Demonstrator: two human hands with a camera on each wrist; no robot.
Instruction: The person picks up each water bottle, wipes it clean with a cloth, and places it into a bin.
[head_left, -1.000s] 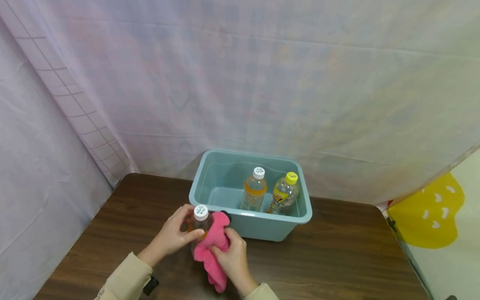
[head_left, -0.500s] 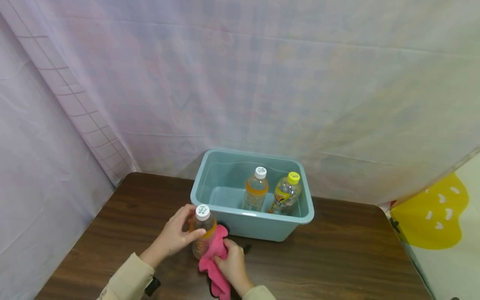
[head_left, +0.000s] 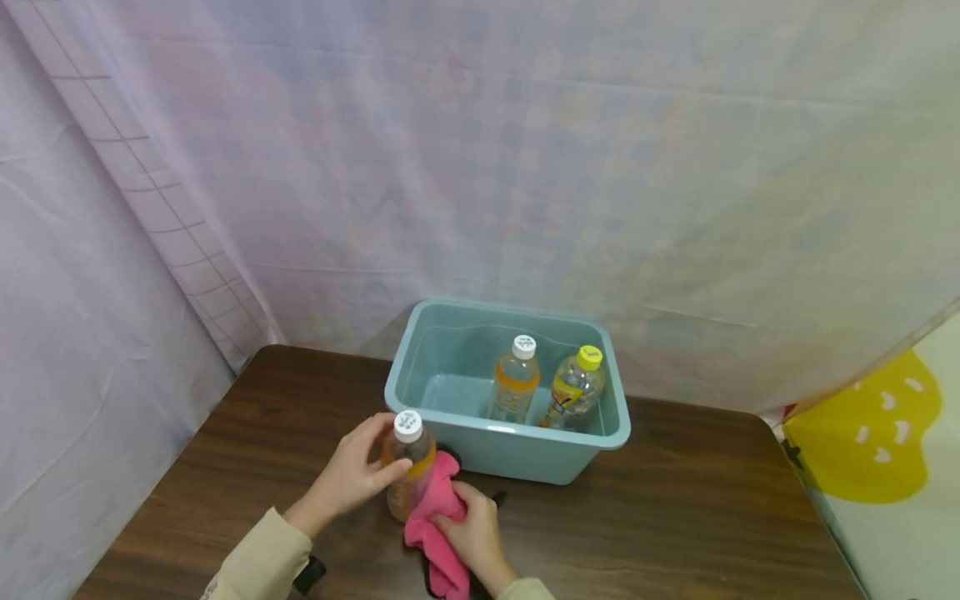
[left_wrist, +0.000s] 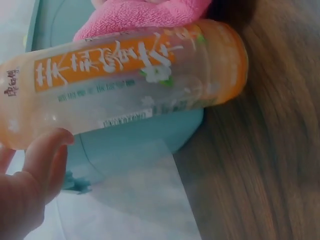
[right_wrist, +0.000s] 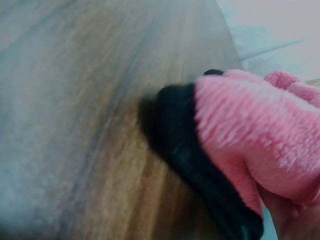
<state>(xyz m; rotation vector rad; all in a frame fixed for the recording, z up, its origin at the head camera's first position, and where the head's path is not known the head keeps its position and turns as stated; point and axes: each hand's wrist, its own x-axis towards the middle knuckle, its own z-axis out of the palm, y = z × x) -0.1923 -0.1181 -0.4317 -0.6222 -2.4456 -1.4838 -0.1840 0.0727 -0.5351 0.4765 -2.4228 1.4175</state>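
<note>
My left hand grips a clear plastic drink bottle near its shoulder, thumb and fingers around it. The bottle has a white cap and an orange label with white characters, which shows broadly in the left wrist view. With my right hand I hold a bunched pink cloth against the bottle's right side. Fuzzy pink fabric with a black edge fills the right of the right wrist view. The bottle stands in front of the tub's near left corner.
Behind my hands a blue-green plastic tub stands on the brown wooden table. Inside are a white-capped bottle and a yellow-capped bottle. A pale curtain hangs behind; a yellow cutout is at right.
The cloth has slid down from near the bottle's shoulder to its lower side, with my right hand moving slightly down and right. My left hand keeps its grip.
</note>
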